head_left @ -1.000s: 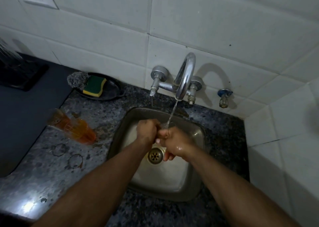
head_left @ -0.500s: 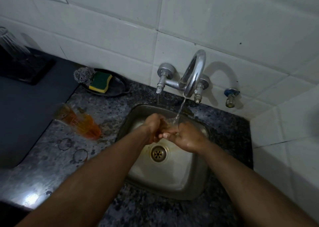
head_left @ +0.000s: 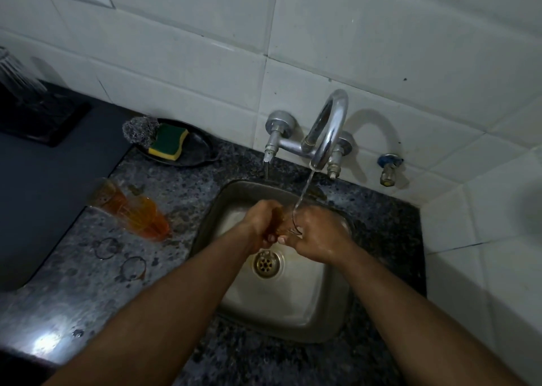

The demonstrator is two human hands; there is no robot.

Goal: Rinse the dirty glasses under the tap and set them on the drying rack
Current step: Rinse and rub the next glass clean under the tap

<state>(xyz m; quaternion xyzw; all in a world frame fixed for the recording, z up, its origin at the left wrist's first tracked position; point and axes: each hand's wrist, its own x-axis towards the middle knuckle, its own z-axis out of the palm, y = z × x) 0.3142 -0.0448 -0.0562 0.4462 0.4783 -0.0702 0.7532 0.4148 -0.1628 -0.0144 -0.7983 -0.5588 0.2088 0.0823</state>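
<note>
Over the steel sink (head_left: 308, 306), both of my hands hold one small glass (head_left: 289, 224) on its side under the thin stream from the chrome tap (head_left: 325, 133). My left hand (head_left: 261, 224) wraps its base end. My right hand (head_left: 319, 236) grips the rim end, where the water lands. Most of the glass is hidden by my fingers. Two glasses with orange residue (head_left: 132, 209) stand on the counter to the left of the sink. The dark drying rack (head_left: 38, 116) sits at the far left by the wall, with a clear glass (head_left: 14, 72) on it.
A black dish (head_left: 199, 151) with a green-and-yellow sponge (head_left: 168, 140) and a steel scrubber (head_left: 137, 129) lies behind the dirty glasses. Ring stains (head_left: 120, 256) mark the speckled counter. A dark mat (head_left: 44, 186) covers the left side. A small valve (head_left: 388, 168) sticks out of the tiled wall.
My hands have stayed under the stream with the glass between them, shifting only slightly. The view has tilted so the sink sits lower and the wall fills more of the frame.
</note>
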